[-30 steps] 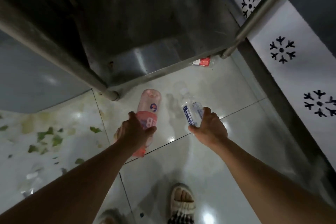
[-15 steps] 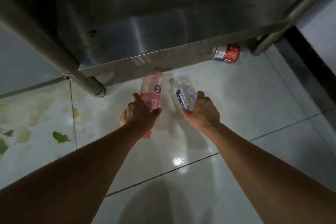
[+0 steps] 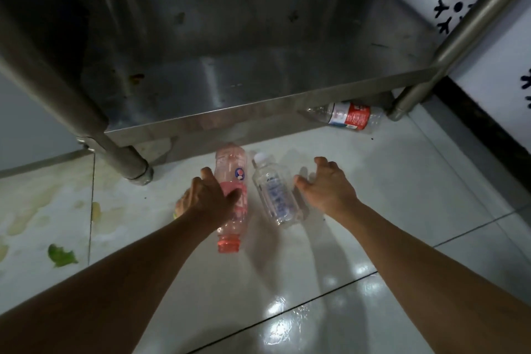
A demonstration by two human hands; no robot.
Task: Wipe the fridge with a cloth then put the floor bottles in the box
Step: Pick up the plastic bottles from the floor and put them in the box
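Green leaf scraps (image 3: 61, 255) lie on the pale tiled floor (image 3: 402, 195) at the far left, among yellowish stains. Next we see the near left leg (image 3: 115, 149) of a steel worktop, whose lower shelf (image 3: 244, 72) spans the upper view. Our left hand (image 3: 208, 201) curls over the middle of the pink bottle (image 3: 232, 181), thumb across its label, so this grip is closed round it; the bottle lies on the floor with its pink cap toward us. Just beside it, to the right, the clear bottle (image 3: 275, 198) with a white cap and blue print lies on the floor, cap pointing away. Our right hand (image 3: 326, 187) hovers just right of it with fingers spread and loosely bent, its grip open and holding nothing, the thumb close to the bottle's side. Farther right, a third bottle with a red label (image 3: 349, 116) lies under the shelf edge, near the right steel leg (image 3: 459, 37). A white wall panel (image 3: 488, 52) with black snowflake marks closes the right side.
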